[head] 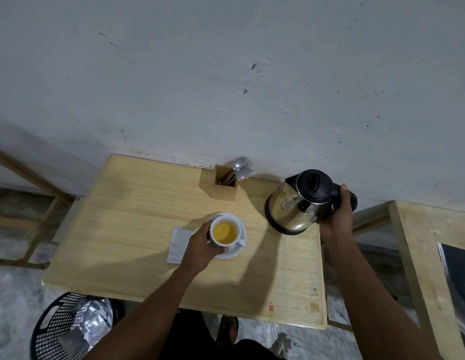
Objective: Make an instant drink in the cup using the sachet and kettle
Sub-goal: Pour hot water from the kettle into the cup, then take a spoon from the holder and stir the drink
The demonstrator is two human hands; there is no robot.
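A white cup (224, 232) filled with yellow-orange liquid sits on a white saucer (239, 224) near the middle of the wooden table (138, 216). My left hand (200, 247) wraps around the cup's left side. A silver sachet (178, 244) lies flat on the table just left of the saucer, partly under my hand. The steel kettle (295, 207) with a black lid stands upright on the table's right side. My right hand (337, 216) grips its black handle.
A wooden holder (225, 187) with spoons and a fork stands at the back by the wall. A black mesh bin (57, 326) holding silver wrappers sits on the floor at lower left. Another wooden table (428, 245) stands to the right.
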